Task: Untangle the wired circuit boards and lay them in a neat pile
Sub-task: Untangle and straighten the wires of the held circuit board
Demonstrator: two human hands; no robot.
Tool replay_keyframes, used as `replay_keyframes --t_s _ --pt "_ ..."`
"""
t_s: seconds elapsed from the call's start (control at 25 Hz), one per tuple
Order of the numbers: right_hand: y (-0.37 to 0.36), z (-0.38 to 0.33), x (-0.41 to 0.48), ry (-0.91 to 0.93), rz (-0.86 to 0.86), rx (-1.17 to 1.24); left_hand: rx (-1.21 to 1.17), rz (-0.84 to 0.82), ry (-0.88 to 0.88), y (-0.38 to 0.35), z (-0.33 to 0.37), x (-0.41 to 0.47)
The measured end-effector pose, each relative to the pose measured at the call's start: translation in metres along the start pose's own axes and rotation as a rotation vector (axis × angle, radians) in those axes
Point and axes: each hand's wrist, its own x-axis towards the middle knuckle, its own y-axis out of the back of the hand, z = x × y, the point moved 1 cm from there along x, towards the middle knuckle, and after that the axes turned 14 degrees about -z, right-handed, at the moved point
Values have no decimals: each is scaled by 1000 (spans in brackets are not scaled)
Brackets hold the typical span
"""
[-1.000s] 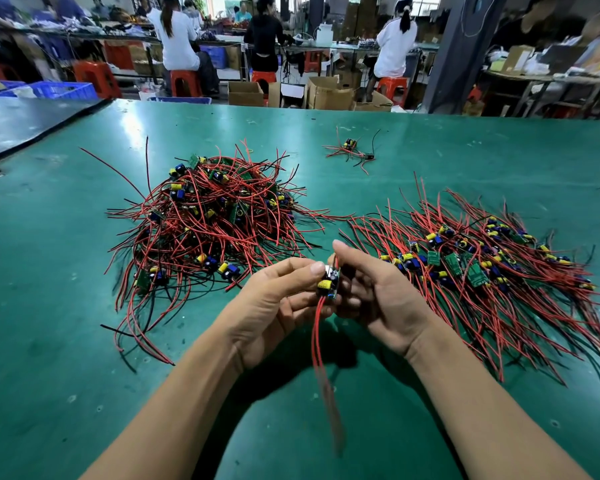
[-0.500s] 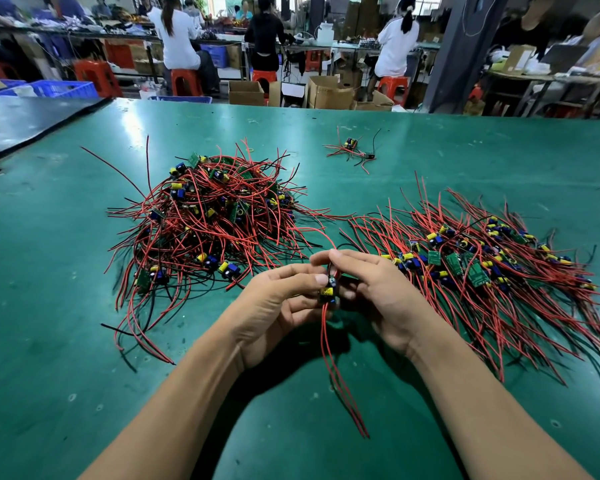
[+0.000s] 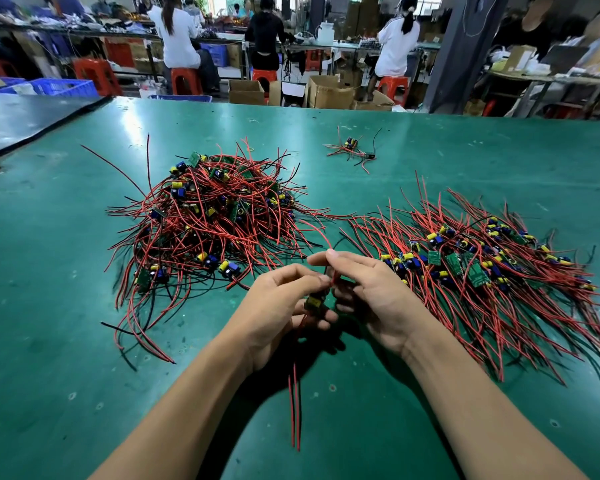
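One small circuit board (image 3: 314,301) with a yellow part sits between my two hands above the green table (image 3: 66,306). My left hand (image 3: 278,306) grips the board, and its two red wires (image 3: 294,407) hang down toward me. My right hand (image 3: 371,292) pinches the board's upper red wires between thumb and fingers. A tangled heap of wired boards (image 3: 208,220) lies to the left. To the right lies the laid-out pile of boards (image 3: 475,268), wires fanned toward me.
A stray pair of wired boards (image 3: 352,148) lies farther back on the table. A dark mat (image 3: 21,116) borders the left rear corner. Beyond the table's far edge are cardboard boxes (image 3: 326,91), red stools and several seated people at benches.
The held board has dropped lower between my hands. Its hanging red wires swung from slanting right to hanging nearly straight down. My right fingers moved up onto the upper wires.
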Motion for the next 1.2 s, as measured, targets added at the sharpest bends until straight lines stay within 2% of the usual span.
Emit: replay_keyframes --t_s 0.2,0.4,0.56,0.72,0.84,1.08,1.2 --pt "-3 0 -2 29 -79 128 7 -19 19 2 3 -2" --pt "-6 8 4 38 -2 40 12 -53 41 -1 0 -2" --pt "-3 8 5 22 22 45 35 -2 1 -1 -2 0" --pt "5 10 12 165 201 82 105 55 -20 -1 -2 1" --pt "8 12 11 205 264 -108 131 48 0 -1 -2 0" --pt "8 13 5 254 216 -261 141 79 4 -3 -5 2" --pt "6 13 4 95 22 -71 124 62 -11 -3 -6 2"
